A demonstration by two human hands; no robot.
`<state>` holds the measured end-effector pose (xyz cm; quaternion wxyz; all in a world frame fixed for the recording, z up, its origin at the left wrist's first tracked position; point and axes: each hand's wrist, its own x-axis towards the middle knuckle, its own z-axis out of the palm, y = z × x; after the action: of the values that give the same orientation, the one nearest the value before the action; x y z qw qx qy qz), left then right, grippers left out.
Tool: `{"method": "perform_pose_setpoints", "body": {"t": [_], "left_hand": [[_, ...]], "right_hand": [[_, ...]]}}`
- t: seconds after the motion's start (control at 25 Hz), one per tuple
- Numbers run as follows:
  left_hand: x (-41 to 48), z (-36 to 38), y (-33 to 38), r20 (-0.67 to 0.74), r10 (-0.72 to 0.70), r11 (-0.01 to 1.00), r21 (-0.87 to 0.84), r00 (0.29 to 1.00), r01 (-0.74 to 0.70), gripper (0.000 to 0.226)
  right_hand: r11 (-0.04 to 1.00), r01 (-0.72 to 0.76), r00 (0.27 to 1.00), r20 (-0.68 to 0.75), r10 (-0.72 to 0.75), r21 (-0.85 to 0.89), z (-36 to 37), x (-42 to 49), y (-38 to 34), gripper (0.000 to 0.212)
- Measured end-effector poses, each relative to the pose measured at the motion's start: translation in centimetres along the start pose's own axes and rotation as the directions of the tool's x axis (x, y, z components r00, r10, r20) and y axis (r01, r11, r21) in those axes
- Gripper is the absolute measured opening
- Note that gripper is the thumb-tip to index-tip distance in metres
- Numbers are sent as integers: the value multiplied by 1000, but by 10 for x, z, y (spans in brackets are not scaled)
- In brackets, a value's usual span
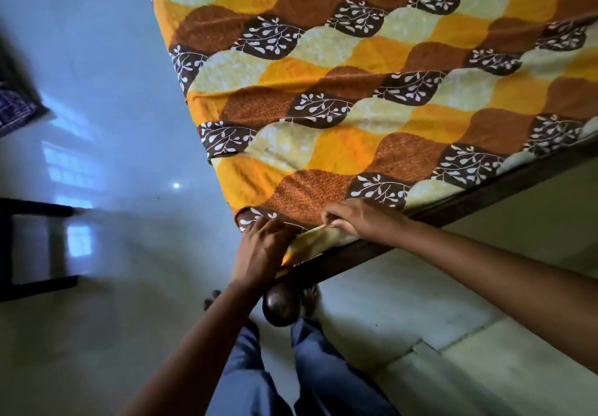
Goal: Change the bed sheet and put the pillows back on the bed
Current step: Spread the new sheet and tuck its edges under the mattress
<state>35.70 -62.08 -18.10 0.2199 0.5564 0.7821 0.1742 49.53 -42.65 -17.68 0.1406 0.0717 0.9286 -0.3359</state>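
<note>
Blue trouser legs point(310, 376) stood at the round wooden knob point(281, 308) of the bedpost. Just above that knob, the left hand point(260, 242) lay with its fingers on the corner of the patterned bed sheet point(372, 91); whether it gripped the cloth could not be told. Right of the knob, the right hand point(354, 221) pinched a fold of the sheet's edge along the dark bed rail point(485, 200). The sheet lay spread over the bed beyond the knob.

sheet point(356, 91) on bed point(485, 197) | left hand point(262, 247) and right hand point(359, 221) at near corner, left beside right | bedpost point(281, 307) just below them
</note>
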Motion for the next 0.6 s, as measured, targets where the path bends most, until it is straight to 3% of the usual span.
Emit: {"method": "perform_pose_setpoints", "body": {"t": [0.08, 0.16, 0.36, 0.52, 0.6], "left_hand": [[-2, -1, 1, -15, -6, 999, -41, 1000, 6, 34], [-3, -3, -2, -29, -53, 990, -132, 998, 49, 27], [-12, -2, -7, 188, -89, 932, -330, 978, 148, 26], [5, -12, -4, 347, -100, 922, -320, 933, 218, 28], [26, -19, 5, 374, -132, 936, -258, 918, 239, 25]], "right_hand": [[995, 76, 997, 5, -75, -57, 3, 2, 5, 28], [989, 118, 993, 10, -118, -89, 3, 3, 6, 20], [1000, -30, 992, 118, 31, -6, 8, -3, 0, 15], [991, -85, 995, 57, 80, 102, 0, -19, 3, 21], [993, -101, 995, 1, 101, 64, -14, -31, 14, 31]]}}
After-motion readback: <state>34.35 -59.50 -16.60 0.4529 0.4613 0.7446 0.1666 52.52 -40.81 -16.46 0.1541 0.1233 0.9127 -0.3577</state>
